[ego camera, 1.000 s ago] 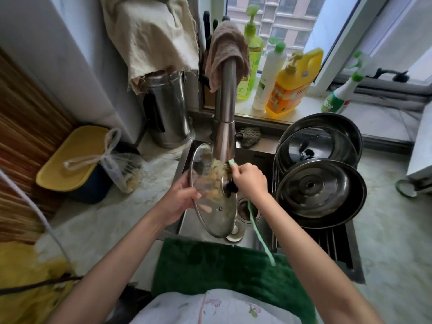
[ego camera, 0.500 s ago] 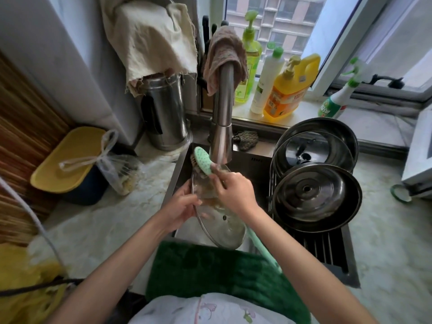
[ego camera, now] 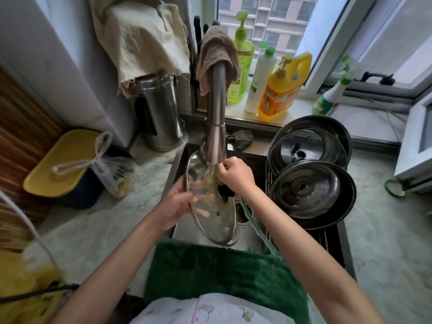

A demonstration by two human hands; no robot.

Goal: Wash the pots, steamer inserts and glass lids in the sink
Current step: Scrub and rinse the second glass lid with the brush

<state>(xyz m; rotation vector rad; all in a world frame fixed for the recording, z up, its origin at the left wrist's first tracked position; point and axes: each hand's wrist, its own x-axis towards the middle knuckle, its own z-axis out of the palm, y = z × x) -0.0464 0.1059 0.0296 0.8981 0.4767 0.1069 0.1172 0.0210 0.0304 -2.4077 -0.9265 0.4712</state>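
Left hand [ego camera: 174,204] grips the tilted glass lid [ego camera: 210,202] by its rim; right hand [ego camera: 235,175] clasps a brush [ego camera: 251,220] against it.

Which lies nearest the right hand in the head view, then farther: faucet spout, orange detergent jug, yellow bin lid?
1. Faucet spout, just above the right hand.
2. Orange detergent jug, on the windowsill behind.
3. Yellow bin lid, far left.

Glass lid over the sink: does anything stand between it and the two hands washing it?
Nothing visible does. The left hand grips the glass lid by its rim; the right hand holds a green brush against it under the faucet.
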